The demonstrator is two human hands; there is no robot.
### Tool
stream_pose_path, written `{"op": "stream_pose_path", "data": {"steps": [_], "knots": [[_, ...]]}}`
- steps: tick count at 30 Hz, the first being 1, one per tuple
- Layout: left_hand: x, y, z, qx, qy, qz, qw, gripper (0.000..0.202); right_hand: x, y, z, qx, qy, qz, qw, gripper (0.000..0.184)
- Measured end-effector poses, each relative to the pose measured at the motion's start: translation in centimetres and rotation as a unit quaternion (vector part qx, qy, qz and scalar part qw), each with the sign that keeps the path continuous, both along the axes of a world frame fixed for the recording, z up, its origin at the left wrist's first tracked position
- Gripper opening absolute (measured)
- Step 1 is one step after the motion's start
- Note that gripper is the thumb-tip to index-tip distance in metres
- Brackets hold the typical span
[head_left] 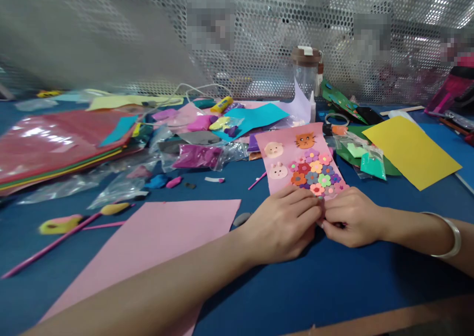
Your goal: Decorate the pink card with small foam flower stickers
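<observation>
My left hand (285,222) and my right hand (355,217) meet at the near edge of a pink decorated sheet (287,137). The fingers of both are closed, their tips together; whatever they pinch is too small or hidden to name. On the sheet sit an orange cat face (305,140), a pale pig face (274,150), a pale rabbit face (278,171) and a cluster of coloured flowers (316,167). My hands cover its lower edge. A plain pink sheet (159,247) lies partly under my left forearm.
Bags of coloured clay (198,156) and a turquoise sheet (255,116) spread behind. At left lies a stack of coloured sheets (62,138), with purple sticks (55,247) nearer me. A lidded cup (306,72) stands by the perforated metal screen (259,40). Right is a yellow sheet (413,151).
</observation>
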State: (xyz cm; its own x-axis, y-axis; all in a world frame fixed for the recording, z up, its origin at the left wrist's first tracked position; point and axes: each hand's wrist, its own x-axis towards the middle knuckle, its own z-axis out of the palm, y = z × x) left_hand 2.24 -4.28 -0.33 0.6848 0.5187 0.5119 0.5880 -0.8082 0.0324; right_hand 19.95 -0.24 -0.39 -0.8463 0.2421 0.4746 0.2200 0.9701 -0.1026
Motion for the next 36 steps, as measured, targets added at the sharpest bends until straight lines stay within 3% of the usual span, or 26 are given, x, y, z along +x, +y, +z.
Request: {"op": "stream_pose_path", "data": {"steps": [28,36], "knots": [[0.05,0.02,0.18,-0.016,0.009,-0.001,1.000,0.021,-0.05,0.00,-0.06,0.016,0.002,0.014,1.000,0.030],[-0.01,0.01,0.09,-0.022,0.017,-0.002,1.000,0.020,0.05,0.12,-0.06,-0.030,-0.016,-0.002,0.999,0.029]]}}
